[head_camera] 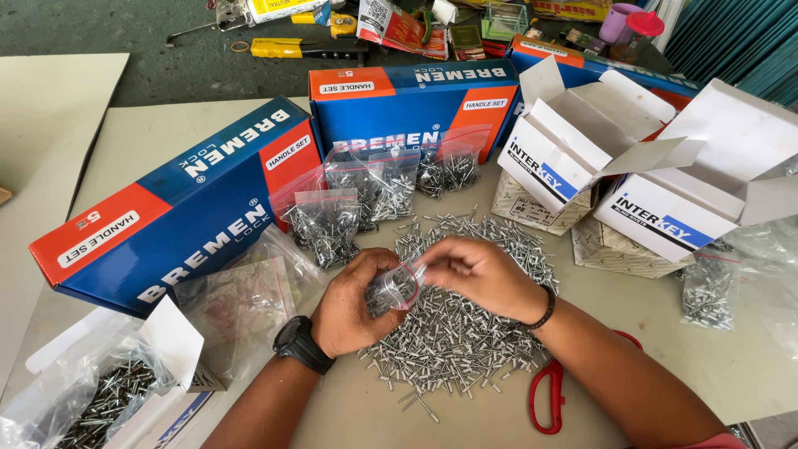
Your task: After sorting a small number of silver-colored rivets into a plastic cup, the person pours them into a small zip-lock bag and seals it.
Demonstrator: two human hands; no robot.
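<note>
Holding a small clear bag [396, 287] part-filled with rivets between both hands, I work over the loose rivet pile [453, 333] on the table [150, 137]. My left hand [353, 303] cups the bag from the left, fingers curled round it; my right hand [474, 273] pinches its mouth (red-striped). Filled bags [366, 195] lean against the far blue boxes [411, 104]. Red scissors [549, 399] lie near right.

Blue boxes [174, 216] and white cartons [615, 158] hem the rivet pile [453, 333]; near table edge [465, 428] open.
</note>
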